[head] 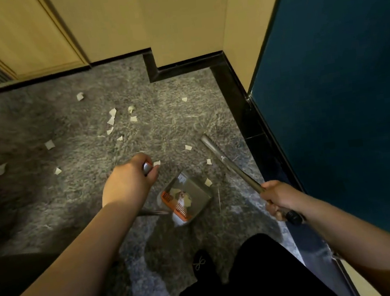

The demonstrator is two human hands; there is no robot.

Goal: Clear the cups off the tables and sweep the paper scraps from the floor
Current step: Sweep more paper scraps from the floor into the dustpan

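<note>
The left hand (132, 179) curls around the top of the dustpan's handle (147, 168); the right hand (277, 198) grips a metal broom handle (230, 165) slanting toward the floor. Between them the dustpan (187, 197) sits on the grey carpet (78, 197), holding a few scraps. Paper scraps (112, 116) lie scattered across the carpet ahead, beside the black baseboard (231, 87).

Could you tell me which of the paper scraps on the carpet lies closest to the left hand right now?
The scrap just beyond the left hand, almost at its fingertips. The other scraps on the carpet lie clearly farther off, and a few already sit inside the dustpan.
</note>
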